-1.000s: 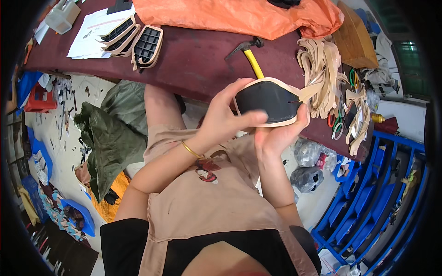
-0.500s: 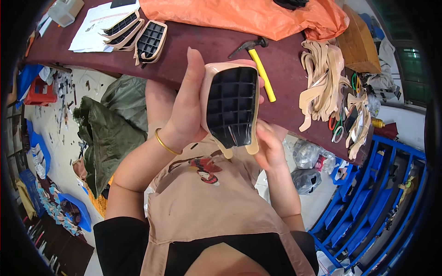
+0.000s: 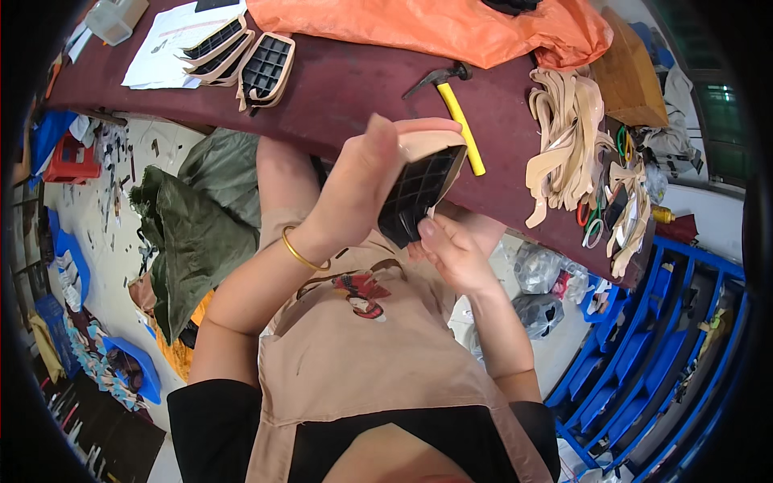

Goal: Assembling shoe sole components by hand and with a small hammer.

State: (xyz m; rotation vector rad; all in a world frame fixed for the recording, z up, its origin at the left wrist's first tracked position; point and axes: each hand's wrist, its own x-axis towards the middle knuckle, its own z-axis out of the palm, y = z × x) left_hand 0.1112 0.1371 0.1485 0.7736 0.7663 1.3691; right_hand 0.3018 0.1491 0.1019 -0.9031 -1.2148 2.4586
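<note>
Above my lap I hold a shoe platform sole [image 3: 417, 187], tilted, with a black gridded underside and a beige-pink covering around its edge. My left hand [image 3: 364, 173] is wrapped round its left side, the thumb at the upper end. At the lower, narrower end my right hand [image 3: 457, 253] pinches the edge of the covering; its fingertips are partly hidden. Similar soles [image 3: 266, 71] stand on the table at the upper left, next to a leaning stack of several more [image 3: 216, 50]. Beyond the held sole lies a hammer [image 3: 461, 129] with a yellow handle.
The dark red table [image 3: 346, 80] has a pile of beige strips [image 3: 568, 145] on its right, with scissors [image 3: 594, 229] beside it. An orange sheet [image 3: 435, 28] covers the back. A green sack [image 3: 189, 258] lies at the left, a blue rack [image 3: 644, 370] stands at the right.
The sole has been tilted, so its upper edge now shows and its underside is seen at a slant. My right hand has moved left and up onto its lower end.
</note>
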